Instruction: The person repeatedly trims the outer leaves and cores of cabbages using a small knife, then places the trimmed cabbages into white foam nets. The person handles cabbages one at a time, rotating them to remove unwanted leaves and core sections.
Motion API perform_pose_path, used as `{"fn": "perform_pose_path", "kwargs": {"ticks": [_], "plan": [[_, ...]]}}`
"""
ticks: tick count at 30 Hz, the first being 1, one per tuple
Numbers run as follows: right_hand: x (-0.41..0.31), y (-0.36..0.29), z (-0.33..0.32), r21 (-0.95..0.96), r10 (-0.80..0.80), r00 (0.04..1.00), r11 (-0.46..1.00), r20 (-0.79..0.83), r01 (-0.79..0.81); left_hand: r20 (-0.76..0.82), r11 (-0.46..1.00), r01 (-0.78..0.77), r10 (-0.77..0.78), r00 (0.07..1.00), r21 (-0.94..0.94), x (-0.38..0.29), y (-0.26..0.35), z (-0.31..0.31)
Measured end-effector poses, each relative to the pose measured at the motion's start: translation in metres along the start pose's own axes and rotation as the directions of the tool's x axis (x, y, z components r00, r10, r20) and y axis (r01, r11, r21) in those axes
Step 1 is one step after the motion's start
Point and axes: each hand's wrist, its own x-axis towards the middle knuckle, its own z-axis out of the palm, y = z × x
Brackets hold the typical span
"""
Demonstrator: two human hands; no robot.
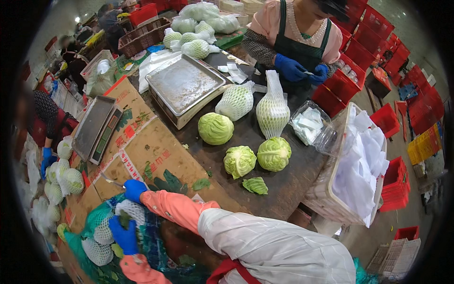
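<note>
Both my hands wear blue gloves. My right hand (134, 191) holds a thin-bladed knife (110, 180) over the cardboard's lower edge. Nearer the bottom, my left hand (124, 235) grips what looks like a dark green leaf (124, 219). Around it lie white foam-netted heads (97, 251) in a green mesh bag (75, 245). Several bare cabbages (215, 129) sit on the dark table with a loose cabbage leaf (255, 185). Behind them are two foam-netted cabbages (272, 113) and a metal-topped scale (186, 83).
Across the table, a co-worker's blue-gloved hands (305, 71) hold a small pale item. A crate (328, 198) of white foam nets stands right, beside an open clear plastic box (308, 122). Flattened cardboard (156, 149) carries a second scale (94, 127). Red crates (393, 188) stand beyond.
</note>
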Motion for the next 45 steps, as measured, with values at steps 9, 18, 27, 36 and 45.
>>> {"fn": "perform_pose_path", "kwargs": {"ticks": [9, 18, 27, 36, 45], "plan": [[-0.096, -0.019, -0.046, -0.105, -0.402, 0.916, 0.910, 0.009, 0.401, -0.005, 0.950, -0.095, 0.102, 0.995, 0.298, -0.132, 0.111, 0.024], [-0.186, -0.005, -0.067, 0.119, -0.381, 0.885, 0.924, 0.268, 0.363, -0.116, 0.838, 0.232, -0.329, 0.937, -0.495, -0.142, 0.003, 0.000], [-0.239, 0.067, -0.114, 0.578, -0.166, 0.892, 0.807, 0.420, -0.122, -0.139, 0.994, -0.029, 0.014, 0.990, -0.103, -0.190, 0.130, 0.005], [-0.294, 0.043, -0.205, 0.412, 0.040, 0.839, 0.858, 0.543, -0.308, -0.286, 0.998, -0.059, 0.058, 0.956, 0.005, -0.215, 0.193, 0.017], [-0.297, 0.060, -0.171, 0.698, 0.052, 0.919, 0.634, 0.390, -0.332, 0.085, 0.976, 0.025, -0.006, 0.996, -0.218, -0.185, 0.156, 0.018]]}}
